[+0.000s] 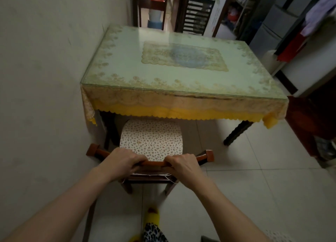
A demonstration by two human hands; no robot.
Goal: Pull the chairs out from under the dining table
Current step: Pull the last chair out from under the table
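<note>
A wooden chair (pixel 209 155) with a floral seat cushion (pixel 151 138) stands at the near side of the dining table (pixel 127 67). The cushion's far end lies under the hanging yellow-fringed tablecloth (pixel 181 105). My left hand (pixel 125 160) and my right hand (pixel 183 162) both grip the chair's top back rail, side by side, close to its middle. The table has a glass top over a lace-patterned cloth. A second dark slatted chair (pixel 197 14) stands beyond the table's far side.
A plain wall (pixel 45 78) runs along the table's left side. A dark red piece of furniture (pixel 312 123) stands at the right. A fridge (pixel 276 23) and hanging clothes are at the back right. The floor is pale tile (pixel 245 169). My slippered foot (pixel 151 214) is below the chair.
</note>
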